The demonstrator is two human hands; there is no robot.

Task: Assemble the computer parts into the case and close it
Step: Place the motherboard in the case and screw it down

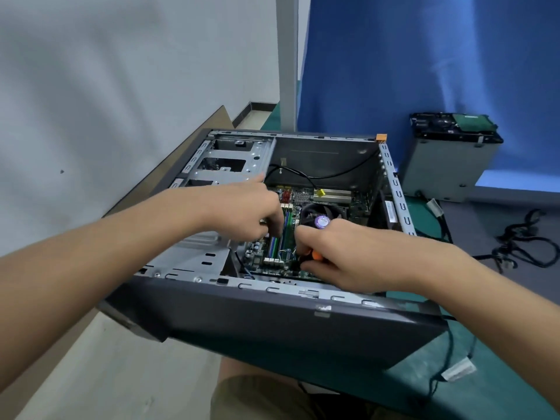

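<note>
1. the open case [272,322] lies on its side in the middle of the frame on the green desk [472,371], with the motherboard [257,251] inside.
2. the left hand [251,213] reaches over the memory slots with its fingers curled down; whether they hold anything cannot be told.
3. the right hand [348,253] has its fingers clenched round an orange-handled tool [315,255] over the board.
4. a metal box [445,168] and loose cables [527,247] sit at the right of the frame.

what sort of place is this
Likely a makeshift PC assembly bench: an open computer case lies on a green mat, a drive cage stands beside it, and a blue backdrop hangs behind.
</note>
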